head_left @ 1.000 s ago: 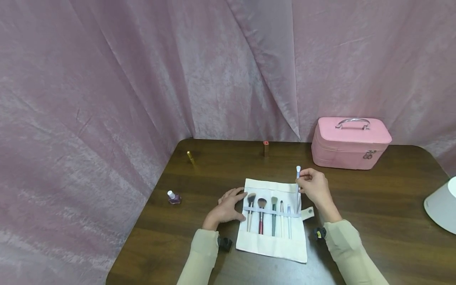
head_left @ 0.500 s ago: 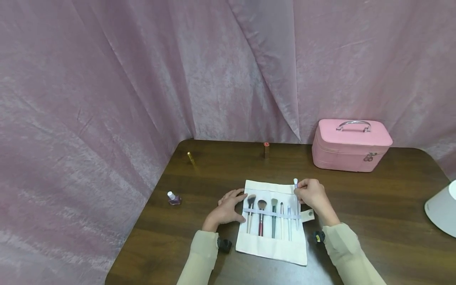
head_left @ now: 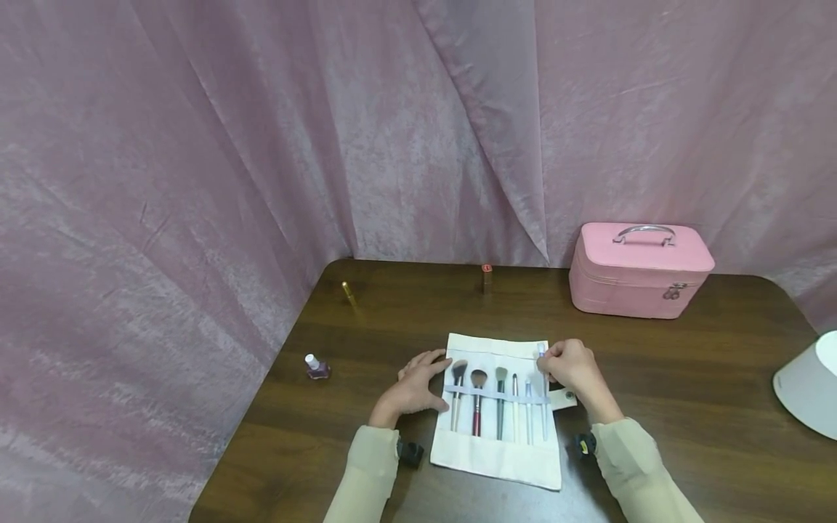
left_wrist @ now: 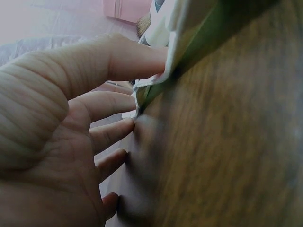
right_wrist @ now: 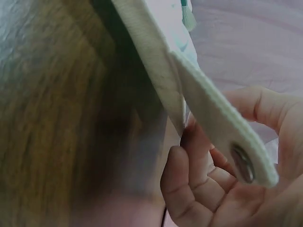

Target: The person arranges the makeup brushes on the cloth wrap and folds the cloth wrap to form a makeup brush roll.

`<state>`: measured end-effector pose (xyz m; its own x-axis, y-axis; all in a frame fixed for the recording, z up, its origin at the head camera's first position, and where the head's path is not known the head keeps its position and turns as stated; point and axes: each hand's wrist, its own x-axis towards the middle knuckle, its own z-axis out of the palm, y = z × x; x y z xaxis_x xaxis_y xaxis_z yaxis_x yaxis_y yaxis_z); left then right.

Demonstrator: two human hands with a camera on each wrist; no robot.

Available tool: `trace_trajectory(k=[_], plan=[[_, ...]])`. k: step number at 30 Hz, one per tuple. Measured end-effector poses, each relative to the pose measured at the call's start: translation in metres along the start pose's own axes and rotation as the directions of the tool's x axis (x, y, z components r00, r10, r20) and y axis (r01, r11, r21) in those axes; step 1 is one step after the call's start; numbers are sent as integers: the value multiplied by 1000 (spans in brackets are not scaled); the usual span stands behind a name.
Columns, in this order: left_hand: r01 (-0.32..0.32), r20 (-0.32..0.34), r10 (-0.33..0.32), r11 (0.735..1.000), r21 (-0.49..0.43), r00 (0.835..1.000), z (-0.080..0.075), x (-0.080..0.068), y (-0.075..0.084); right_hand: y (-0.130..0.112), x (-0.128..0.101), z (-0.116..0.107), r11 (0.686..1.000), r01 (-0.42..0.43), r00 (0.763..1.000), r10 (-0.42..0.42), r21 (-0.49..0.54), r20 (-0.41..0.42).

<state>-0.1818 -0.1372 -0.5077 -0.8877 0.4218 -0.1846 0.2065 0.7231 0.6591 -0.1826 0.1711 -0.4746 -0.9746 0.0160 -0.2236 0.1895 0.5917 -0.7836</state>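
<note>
A white cloth brush roll point(head_left: 484, 465) lies spread out, with several makeup brushes tucked under its pale elastic band. On its left edge rests my left hand point(head_left: 413, 386), fingers spread; in the left wrist view, the thumb point(left_wrist: 137, 61) presses the cloth edge. At the roll's right side, my right hand point(head_left: 574, 365) pinches the upper part of a slim, pale blue makeup brush point(head_left: 545, 421), whose handle lies under the band. In the right wrist view, the snap tab point(right_wrist: 222, 123) sticks out in front of the right hand, and the pinched brush is hidden.
Behind the roll stand a pink cosmetic case point(head_left: 641, 280) and a brown lipstick tube point(head_left: 487, 279). To the left are a gold tube point(head_left: 349, 293) and a purple nail polish bottle point(head_left: 317, 367). A white lampshade point(head_left: 807, 385) is at the far right of the wooden table point(head_left: 693, 378).
My right hand has moved down toward me, sliding the pale blue brush further under the band and into the roll. The left hand has stayed on the left edge.
</note>
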Motion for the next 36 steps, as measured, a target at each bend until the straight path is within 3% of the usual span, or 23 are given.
trace_trajectory(k=[13,30,36], plan=[[8,4,-8,1000,6,1000,3,0,1,4,-4,3,994,-78,995,83,-72,56],[11,-7,-11,1000,2,1000,1,1,0,6,-11,4,981,22,1000,-21,-191,9],[15,-4,-15,1000,7,1000,2,2,-1,4,-16,8,970,22,1000,-23,-241,1]])
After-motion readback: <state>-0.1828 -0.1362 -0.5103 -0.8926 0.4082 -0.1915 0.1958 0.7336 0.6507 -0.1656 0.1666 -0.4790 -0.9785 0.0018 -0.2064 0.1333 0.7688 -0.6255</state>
